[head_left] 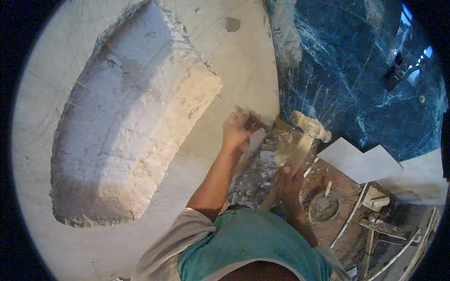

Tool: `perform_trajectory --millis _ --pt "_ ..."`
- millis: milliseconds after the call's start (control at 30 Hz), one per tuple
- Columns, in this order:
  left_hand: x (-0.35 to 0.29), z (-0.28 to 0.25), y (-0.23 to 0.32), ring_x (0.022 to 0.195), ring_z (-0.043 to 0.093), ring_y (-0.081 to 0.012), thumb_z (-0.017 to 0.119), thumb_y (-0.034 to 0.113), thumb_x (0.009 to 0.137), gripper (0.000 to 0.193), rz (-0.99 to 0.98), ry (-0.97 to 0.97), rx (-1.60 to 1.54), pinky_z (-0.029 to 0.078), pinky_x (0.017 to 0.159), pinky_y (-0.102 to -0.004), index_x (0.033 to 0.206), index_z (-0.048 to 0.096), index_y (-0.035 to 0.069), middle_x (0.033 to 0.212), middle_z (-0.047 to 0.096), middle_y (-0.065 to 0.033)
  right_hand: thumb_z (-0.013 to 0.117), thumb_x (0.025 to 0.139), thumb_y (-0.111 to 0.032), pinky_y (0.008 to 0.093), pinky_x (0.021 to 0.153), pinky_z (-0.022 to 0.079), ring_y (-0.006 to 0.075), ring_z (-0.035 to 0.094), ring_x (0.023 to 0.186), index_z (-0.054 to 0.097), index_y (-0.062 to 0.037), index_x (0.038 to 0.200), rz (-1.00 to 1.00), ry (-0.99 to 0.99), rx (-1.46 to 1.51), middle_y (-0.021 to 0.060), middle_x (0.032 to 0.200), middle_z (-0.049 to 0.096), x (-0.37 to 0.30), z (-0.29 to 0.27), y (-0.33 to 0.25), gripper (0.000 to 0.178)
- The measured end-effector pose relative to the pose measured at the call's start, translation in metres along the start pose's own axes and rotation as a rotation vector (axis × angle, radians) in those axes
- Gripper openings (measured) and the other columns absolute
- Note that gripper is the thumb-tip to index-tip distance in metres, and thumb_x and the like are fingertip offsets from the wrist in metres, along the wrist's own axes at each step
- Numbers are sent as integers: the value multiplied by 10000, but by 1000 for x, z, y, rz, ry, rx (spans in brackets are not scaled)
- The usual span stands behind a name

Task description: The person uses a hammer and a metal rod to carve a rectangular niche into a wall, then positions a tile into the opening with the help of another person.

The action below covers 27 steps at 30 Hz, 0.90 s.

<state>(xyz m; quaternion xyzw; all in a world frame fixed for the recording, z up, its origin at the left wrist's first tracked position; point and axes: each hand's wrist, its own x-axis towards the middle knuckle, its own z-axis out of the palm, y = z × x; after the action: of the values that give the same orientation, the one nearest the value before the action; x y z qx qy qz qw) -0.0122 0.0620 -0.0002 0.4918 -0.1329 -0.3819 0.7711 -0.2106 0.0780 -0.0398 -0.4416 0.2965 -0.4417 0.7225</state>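
Note:
My left hand (pixel 239 130) is closed around a thin chisel (pixel 260 123). Its slim shaft points up and left to the lower right edge of a deep, rough-sided recess (pixel 136 107) cut in the pale plastered wall (pixel 211 136). Its butt end sticks out to the right of my fingers. Lower and to the right, my right hand (pixel 291 187) grips the wooden handle of a hammer (pixel 304 143). The dusty hammer head is raised to the right of the chisel's butt, apart from it. My palm hides part of the handle.
A glossy blue marbled panel (pixel 337 70) covers the upper right. White cut tile pieces (pixel 361 161) lie below it. Rubble (pixel 262 164) lies beneath my hands. A round pan of grey mix (pixel 323 207) and a wooden stand (pixel 382 228) are at the lower right.

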Motion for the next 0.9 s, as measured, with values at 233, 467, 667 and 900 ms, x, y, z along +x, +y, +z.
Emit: perform_trajectory --millis 233,467,667,900 --pt "11 2 -5 844 607 -276 588 178 863 221 -16 -47 -76 544 748 -427 869 448 7 882 554 -122 483 909 -347 293 406 441 152 497 446 458 -28 898 -119 29 -60 56 605 507 0 -10 -8 320" --pt "9 6 -9 821 609 -281 591 179 862 221 36 -5 -62 545 737 -435 839 451 9 854 559 -130 466 910 -364 308 449 445 168 517 499 485 -29 856 -131 120 -106 63 608 512 2 -25 -6 339" --pt "14 17 -5 805 603 -253 547 158 884 172 -18 50 19 543 728 -425 848 463 12 800 542 -107 489 898 -347 318 459 444 166 518 513 497 -45 794 -8 47 -228 61 610 517 2 -33 67 320" --pt "21 -30 40 719 588 -200 492 193 913 181 107 104 63 495 646 -307 887 481 14 722 526 -75 505 892 -329 302 468 439 143 516 517 522 -42 804 123 -133 -175 42 609 521 -3 -1 25 301"
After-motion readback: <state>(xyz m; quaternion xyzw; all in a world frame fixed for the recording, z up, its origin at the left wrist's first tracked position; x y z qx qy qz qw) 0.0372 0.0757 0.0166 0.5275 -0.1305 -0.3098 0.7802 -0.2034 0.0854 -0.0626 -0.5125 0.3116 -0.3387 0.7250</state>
